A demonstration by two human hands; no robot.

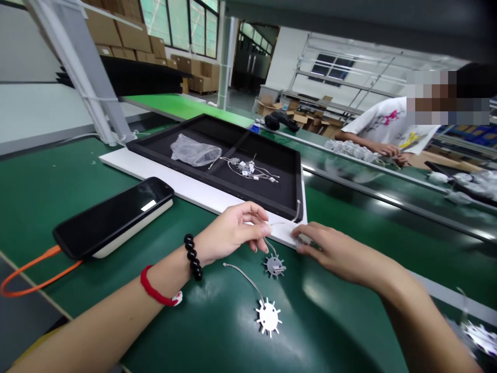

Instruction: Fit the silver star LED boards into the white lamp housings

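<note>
My left hand (248, 228) is closed in a pinch, with thin wires at its fingertips. One of these wires runs down to a grey spoked disc (275, 265) just below the fingers. My right hand (316, 242) has thumb and fingers closed on another small spoked disc (305, 239), blurred and partly hidden by the fingers. A thin pale wire stretches between the two hands. Nearer to me, a white spoked disc (268, 316) lies flat on the green table (217, 331), its wire curving off to the upper left.
Beyond my hands a black tray (174, 178) on a white board (155, 178) holds a clear plastic bag (196, 151) and several wired discs (246, 167). At left lies a phone (116, 215) with an orange cable (29, 287). A co-worker (388, 129) handles parts across the line.
</note>
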